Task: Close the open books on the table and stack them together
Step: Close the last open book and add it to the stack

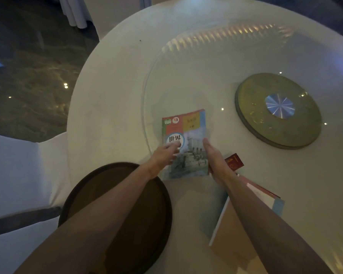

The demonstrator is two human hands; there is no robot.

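A closed colourful textbook with a ship picture on its cover lies flat on the round white table, partly on the glass turntable. My left hand rests on the book's left edge with its fingers over the cover. My right hand presses flat against the book's right edge. A small red booklet lies just right of my right hand. Nearer me, under my right forearm, lies a tan-covered book with a pink and pale blue book beside it.
A dark round tray sits at the table's near left edge under my left forearm. The glass turntable has a round olive base at centre right. A white-covered chair stands to the left.
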